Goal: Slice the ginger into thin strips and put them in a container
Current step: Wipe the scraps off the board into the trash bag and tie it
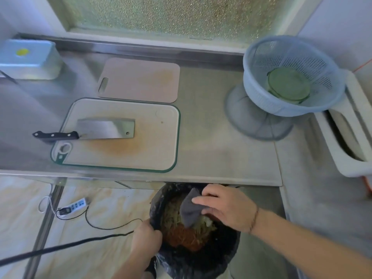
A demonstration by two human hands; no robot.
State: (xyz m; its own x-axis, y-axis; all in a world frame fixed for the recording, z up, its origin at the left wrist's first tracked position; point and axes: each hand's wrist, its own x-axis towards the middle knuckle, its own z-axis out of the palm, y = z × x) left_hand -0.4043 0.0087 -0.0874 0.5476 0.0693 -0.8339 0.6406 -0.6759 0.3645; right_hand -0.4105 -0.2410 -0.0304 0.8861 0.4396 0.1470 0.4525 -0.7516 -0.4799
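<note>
Gripping the black bin (211, 258) liner's rim at 9 o'clock, your left hand (146, 239) curls tight; your right hand (225, 208) pinches a grey cloth (190, 211) over the scraps. At 12 o'clock, above both hands, the cleaver (104, 129) lies flat on the green-rimmed board (157, 141); no ginger shows there.

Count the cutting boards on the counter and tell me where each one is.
2. One cutting board lies bare near the back wall. The other, a green-rimmed board, lies in front of it and carries the cleaver. None appear hidden.
</note>
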